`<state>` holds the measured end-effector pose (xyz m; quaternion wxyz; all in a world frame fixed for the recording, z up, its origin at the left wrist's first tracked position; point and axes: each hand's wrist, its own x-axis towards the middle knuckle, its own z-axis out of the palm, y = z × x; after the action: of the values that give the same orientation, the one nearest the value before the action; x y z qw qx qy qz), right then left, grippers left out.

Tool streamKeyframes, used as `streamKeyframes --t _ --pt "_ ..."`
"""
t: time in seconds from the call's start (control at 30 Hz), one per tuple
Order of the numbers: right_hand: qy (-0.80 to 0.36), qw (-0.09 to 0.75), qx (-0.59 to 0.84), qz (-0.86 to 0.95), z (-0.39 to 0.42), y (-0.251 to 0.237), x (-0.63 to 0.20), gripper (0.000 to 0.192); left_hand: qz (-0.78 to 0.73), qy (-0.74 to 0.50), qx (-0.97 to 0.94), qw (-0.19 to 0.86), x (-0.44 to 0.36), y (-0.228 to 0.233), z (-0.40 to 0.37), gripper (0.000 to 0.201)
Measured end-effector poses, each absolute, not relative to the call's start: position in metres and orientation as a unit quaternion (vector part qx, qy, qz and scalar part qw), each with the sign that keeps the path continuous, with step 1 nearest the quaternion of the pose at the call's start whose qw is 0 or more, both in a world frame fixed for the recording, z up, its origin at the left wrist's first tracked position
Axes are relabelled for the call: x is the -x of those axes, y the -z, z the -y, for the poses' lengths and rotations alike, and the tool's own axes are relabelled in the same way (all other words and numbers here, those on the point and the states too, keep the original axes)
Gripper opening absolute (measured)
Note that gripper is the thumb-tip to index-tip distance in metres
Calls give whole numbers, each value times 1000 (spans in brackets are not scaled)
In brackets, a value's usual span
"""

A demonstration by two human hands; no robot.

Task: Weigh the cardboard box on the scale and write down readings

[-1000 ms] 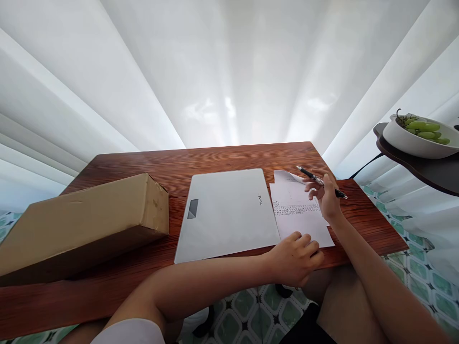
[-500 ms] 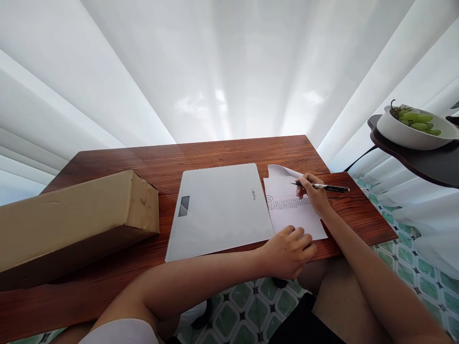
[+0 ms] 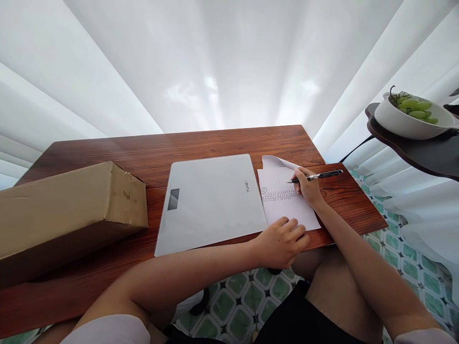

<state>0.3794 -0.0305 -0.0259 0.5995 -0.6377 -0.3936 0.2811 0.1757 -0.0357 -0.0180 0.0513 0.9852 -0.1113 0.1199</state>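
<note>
My right hand [image 3: 306, 185] is closed round a black pen [image 3: 326, 175], whose tip points left at the upper part of a white sheet of paper [image 3: 292, 215]. Rows of small handwritten marks and a circled note run across the sheet's middle. My left hand [image 3: 283, 241] rests over the sheet's lower edge, its fingers loosely bent and slightly apart; its thumb is hidden. A flat white scale [image 3: 211, 205] with a dark display window lies just left of the paper. Behind the writing sheet, another paper [image 3: 274, 161] shows a curled top edge.
A long brown cardboard box [image 3: 71, 200] stands on the left of the wooden table [image 3: 201, 141]. To the right, a white bowl of green grapes [image 3: 401, 119] sits on a dark raised stand [image 3: 444, 153]. White curtains [image 3: 229, 62] hang behind the table.
The whole view has shifted a little, so everything appears slightly further left and higher. The pen remains in my right hand over the paper, and my left hand stays at its lower edge.
</note>
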Motion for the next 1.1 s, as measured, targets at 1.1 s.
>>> streamKeyframes --t 1.1 --pt "-216 407 699 547 77 28 -391 38 106 -110 -987 40 -176 19 37 37"
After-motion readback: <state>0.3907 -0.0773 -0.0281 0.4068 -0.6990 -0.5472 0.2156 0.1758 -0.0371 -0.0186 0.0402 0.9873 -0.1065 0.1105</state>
